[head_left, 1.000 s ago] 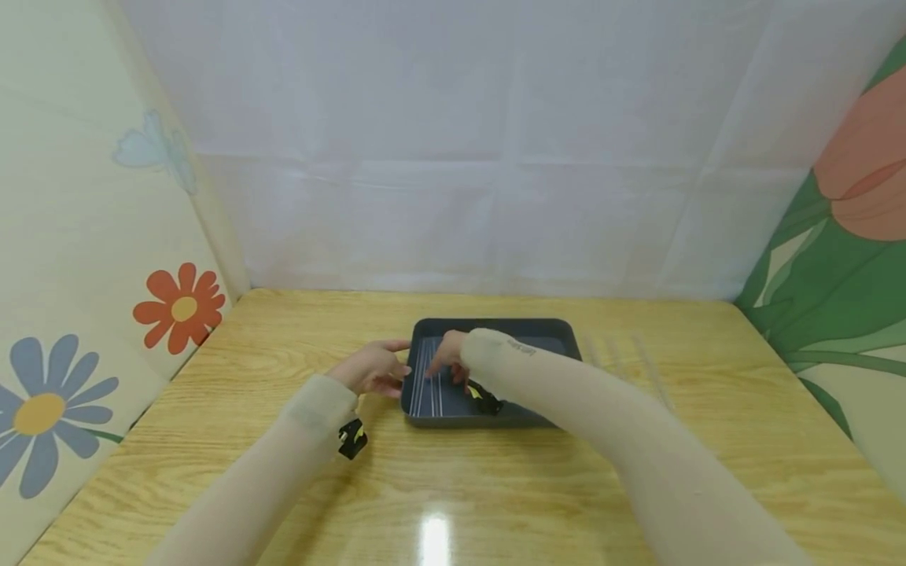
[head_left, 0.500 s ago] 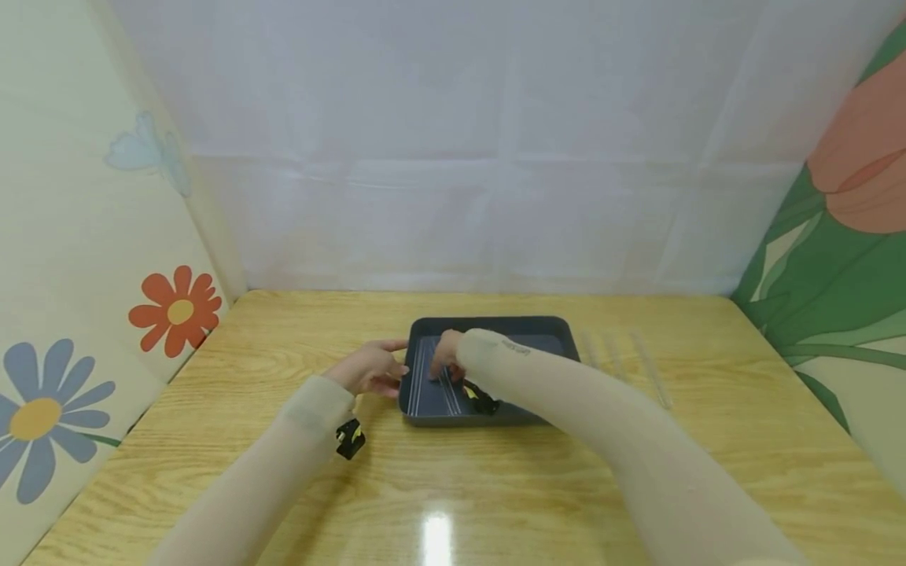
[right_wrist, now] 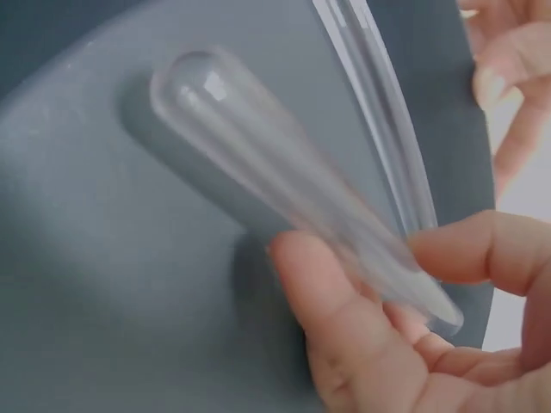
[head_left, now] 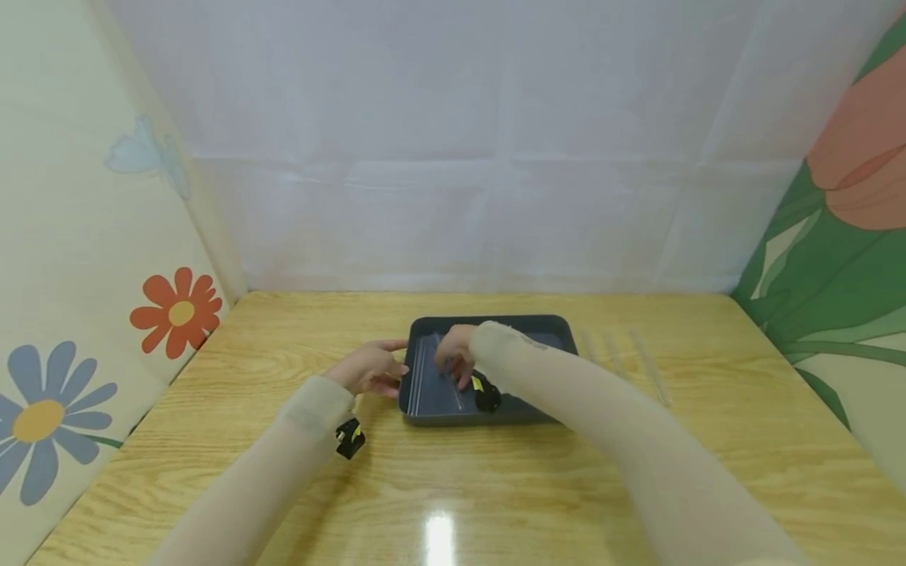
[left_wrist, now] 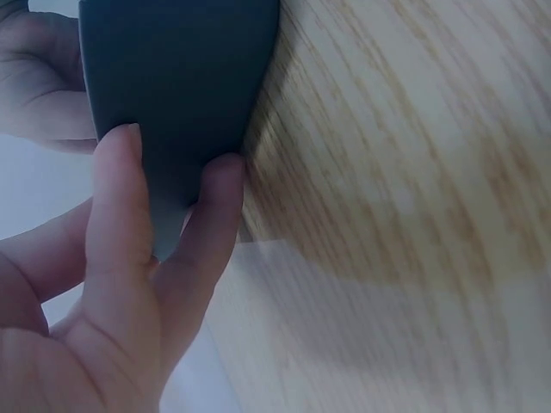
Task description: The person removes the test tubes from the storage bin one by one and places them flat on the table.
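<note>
From the head view, my left hand (head_left: 371, 368) rests against the near side of the dark tray (head_left: 439, 420), fingers spread and fairly straight, with hold of nothing. My right hand (head_left: 455, 358) is over the tray's inside with a clear tube (head_left: 456, 395) at its fingers. Between my hands, along the tray wall beside my left, lies a second tube (head_left: 418, 377). On the bench (head_left: 297, 338), to the right of my right hand, lie three long clear pieces (head_left: 650, 368), too faint to name surely.

From the left wrist, my fingertips touch the tray's outer wall from outside, apparently steadying it; fingers of my right hand show beyond the rim.

From the right wrist, my thumb and finger are closed to the tube's width, pinching it near one end. Its rounded end points away from my hand and seems raised over the tray floor, though blurred.

I judge I am picking this tube out; the next move calls for a light, sure pinch and a lift clear of the tray wall.
</note>
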Action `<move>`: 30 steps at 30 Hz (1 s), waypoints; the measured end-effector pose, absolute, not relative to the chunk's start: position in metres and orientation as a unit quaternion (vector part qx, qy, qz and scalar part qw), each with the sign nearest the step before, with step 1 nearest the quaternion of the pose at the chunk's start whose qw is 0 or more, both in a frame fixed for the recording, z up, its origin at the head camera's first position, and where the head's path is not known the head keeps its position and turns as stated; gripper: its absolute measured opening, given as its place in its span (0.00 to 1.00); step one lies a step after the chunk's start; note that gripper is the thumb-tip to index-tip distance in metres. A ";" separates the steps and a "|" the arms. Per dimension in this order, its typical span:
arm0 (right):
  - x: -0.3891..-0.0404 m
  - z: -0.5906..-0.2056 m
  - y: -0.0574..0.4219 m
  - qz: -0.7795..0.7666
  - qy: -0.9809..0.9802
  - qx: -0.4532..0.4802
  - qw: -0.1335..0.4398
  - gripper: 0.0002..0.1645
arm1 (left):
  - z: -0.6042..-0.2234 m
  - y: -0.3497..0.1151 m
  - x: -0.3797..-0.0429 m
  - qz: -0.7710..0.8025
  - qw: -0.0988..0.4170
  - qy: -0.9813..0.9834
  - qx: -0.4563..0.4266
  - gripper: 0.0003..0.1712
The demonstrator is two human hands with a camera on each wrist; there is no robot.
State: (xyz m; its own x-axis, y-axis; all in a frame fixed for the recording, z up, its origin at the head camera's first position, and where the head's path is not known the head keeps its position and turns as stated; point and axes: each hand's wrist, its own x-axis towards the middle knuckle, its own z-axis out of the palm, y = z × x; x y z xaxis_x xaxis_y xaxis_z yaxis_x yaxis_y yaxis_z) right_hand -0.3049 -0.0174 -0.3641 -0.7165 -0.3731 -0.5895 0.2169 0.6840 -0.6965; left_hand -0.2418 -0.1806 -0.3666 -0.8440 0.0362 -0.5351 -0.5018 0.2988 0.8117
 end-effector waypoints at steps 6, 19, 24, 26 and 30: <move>-0.306 -0.362 -0.008 -0.437 0.814 -0.033 0.381 0.24 | -0.366 -0.180 -0.242 0.576 0.237 0.768 -0.148 0.40; -0.320 -0.364 0.002 -0.477 0.788 -0.037 0.388 0.25 | -0.365 -0.179 -0.242 0.576 0.231 0.770 -0.150 0.39; -0.317 -0.357 0.010 -0.516 0.754 -0.051 0.403 0.31 | -0.366 -0.179 -0.242 0.574 0.232 0.771 -0.151 0.39; -0.315 -0.355 0.012 -0.529 0.745 -0.053 0.402 0.33 | -0.366 -0.179 -0.241 0.574 0.231 0.771 -0.151 0.39; -0.315 -0.355 0.015 -0.550 0.731 -0.052 0.400 0.37 | -0.367 -0.179 -0.241 0.576 0.230 0.771 -0.148 0.39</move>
